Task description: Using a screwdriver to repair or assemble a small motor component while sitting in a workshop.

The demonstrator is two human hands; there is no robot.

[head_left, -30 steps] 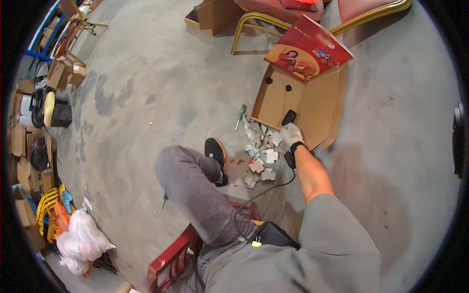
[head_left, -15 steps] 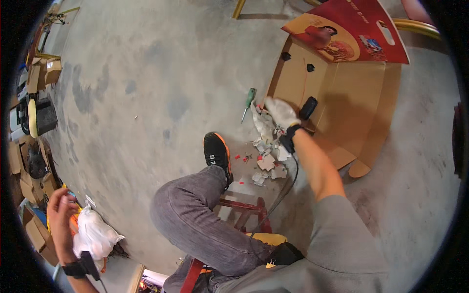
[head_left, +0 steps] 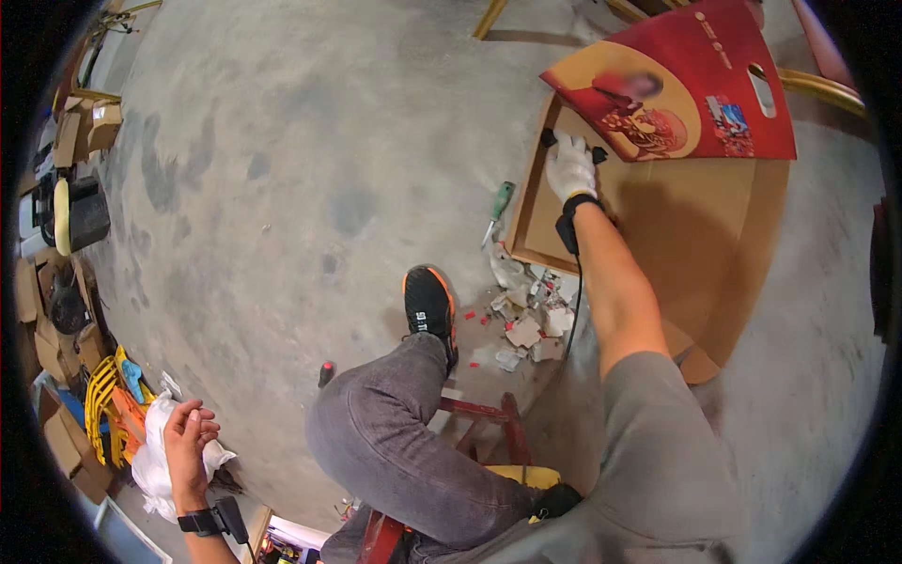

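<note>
My right hand, in a pale work glove, reaches down into an open cardboard box on the floor. Its fingers are stretched out between two small black pieces, one at the fingertips and the other beside the hand. Whether the glove touches them I cannot tell. The box's red printed lid leans over its far side. Bare and empty, my left hand hangs at the lower left with loosely bent fingers, in front of a white bag.
A green-handled screwdriver lies left of the box. Broken white plastic pieces and red bits litter the floor nearby. A small red-and-black object lies by my knee. Cardboard boxes line the left side; a red stool is beneath me.
My right hand has moved from the litter beside the box to the black pieces inside it. The lid hangs lower over the box. My left hand has come inward, and the whole view has shifted.
</note>
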